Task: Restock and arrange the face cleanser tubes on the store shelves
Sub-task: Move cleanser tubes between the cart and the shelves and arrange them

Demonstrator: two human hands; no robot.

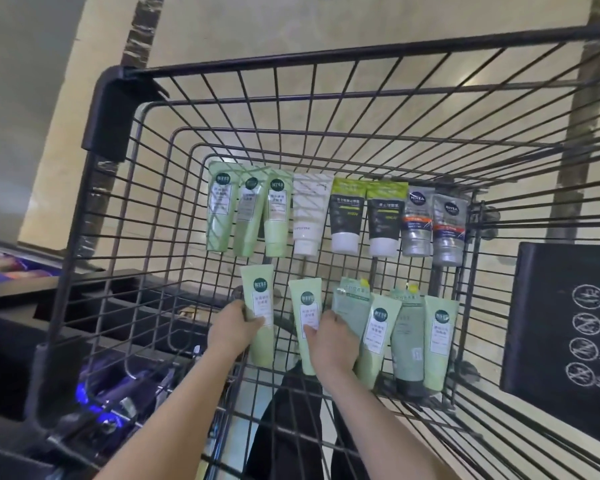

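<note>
head | I see tubes [336,216] lying in cart [104,109] | left hand [231,329] fingers grip one green tube [258,317], right hand [333,341] another [307,323] | light, squashy, slick: I'd hold mid-body

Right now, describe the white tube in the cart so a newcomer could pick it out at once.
Look into the black wire cart at the far row of tubes lying on its floor. The white tube is fourth from the left, between a pale green tube and a black tube with lime top. It is the row's only white one.
</note>
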